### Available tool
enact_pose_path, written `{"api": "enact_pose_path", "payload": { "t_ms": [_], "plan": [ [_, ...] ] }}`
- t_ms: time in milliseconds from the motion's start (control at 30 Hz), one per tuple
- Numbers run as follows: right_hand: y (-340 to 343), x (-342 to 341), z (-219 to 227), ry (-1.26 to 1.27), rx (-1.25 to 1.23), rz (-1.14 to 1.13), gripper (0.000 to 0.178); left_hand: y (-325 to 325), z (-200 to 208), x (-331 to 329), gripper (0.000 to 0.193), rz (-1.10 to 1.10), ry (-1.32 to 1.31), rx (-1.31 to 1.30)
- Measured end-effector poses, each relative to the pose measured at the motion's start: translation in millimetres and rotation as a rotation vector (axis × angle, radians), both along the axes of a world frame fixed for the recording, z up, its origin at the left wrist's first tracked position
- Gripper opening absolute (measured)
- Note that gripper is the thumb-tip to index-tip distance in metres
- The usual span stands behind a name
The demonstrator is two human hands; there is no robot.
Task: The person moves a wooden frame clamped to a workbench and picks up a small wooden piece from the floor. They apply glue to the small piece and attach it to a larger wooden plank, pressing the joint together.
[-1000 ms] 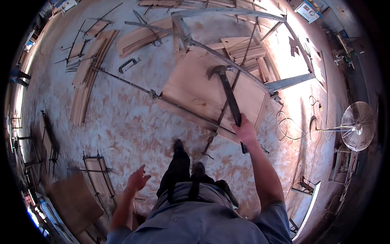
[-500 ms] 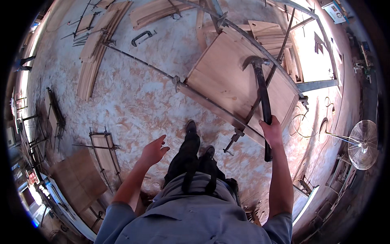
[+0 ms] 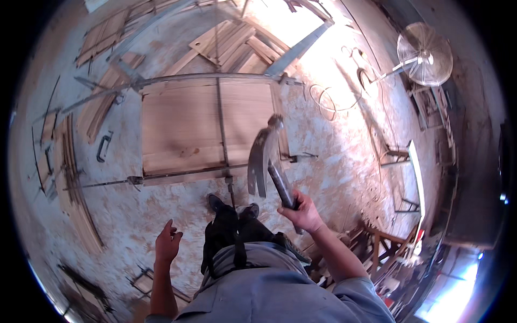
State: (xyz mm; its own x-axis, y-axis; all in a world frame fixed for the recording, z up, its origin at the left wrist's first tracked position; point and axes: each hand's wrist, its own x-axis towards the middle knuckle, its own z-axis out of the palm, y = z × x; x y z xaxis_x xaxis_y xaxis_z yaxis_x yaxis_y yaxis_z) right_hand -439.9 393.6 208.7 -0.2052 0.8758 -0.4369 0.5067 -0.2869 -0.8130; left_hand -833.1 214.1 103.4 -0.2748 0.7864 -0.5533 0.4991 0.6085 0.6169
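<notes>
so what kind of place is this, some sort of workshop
Most likely a woodworking shop. The right hand grips a claw hammer above a clamped wooden panel on the dusty floor, with loose planks lying about and a pedestal fan nearby.

I see the clamped wooden panel at frame centre, loose planks along the left edge, a standing fan upper right.

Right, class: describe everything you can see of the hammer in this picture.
The hammer is a claw hammer with a grey metal head and a dark handle. The right hand grips the handle near its lower end, raising it tilted, head uppermost, claw curving down to the left. It hangs in the air above the clamped wooden panel, touching nothing else.
</notes>
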Motion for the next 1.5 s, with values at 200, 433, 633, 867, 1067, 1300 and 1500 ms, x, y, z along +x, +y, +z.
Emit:
{"api": "enact_pose_path", "payload": {
  "t_ms": [200, 433, 633, 867, 1067, 1300, 1500],
  "plan": [
    [-48.2, 54.4, -2.7, -0.215, 0.027, -0.075, 0.034, 32.9, 38.7, 38.2, 0.054, -0.143, 0.024, 0.139],
    [-155.2, 129.3, -34.4, -0.332, -0.262, -0.191, 0.038, 26.3, 40.3, 110.4, 0.055, -0.307, 0.002, 0.019],
    [-209.2, 168.1, -52.1, -0.242, -0.124, -0.469, 0.038, 64.9, 51.6, 143.4, 0.054, -0.482, 0.058, 0.173],
    [-207.2, 134.8, -11.4, -0.006, 0.041, -0.734, 0.022, 106.8, 51.1, 173.6, 0.048, -0.760, 0.047, 0.303],
    [-251.7, 90.7, -17.5, -0.015, -0.250, -0.936, 0.020, 109.5, 35.3, 225.3, 0.045, -1.293, -0.103, 0.262],
    [-360.2, 105.4, -57.6, -0.289, -0.700, -0.796, 0.048, 97.2, 9.5, 229.9, 0.047, -1.403, -0.077, 0.221],
    [-470.1, 125.1, -87.6, -0.177, -0.664, -1.102, 0.051, 85.9, -53.9, 162.0, 0.048, -1.515, 0.236, 0.042]
  ]
}}
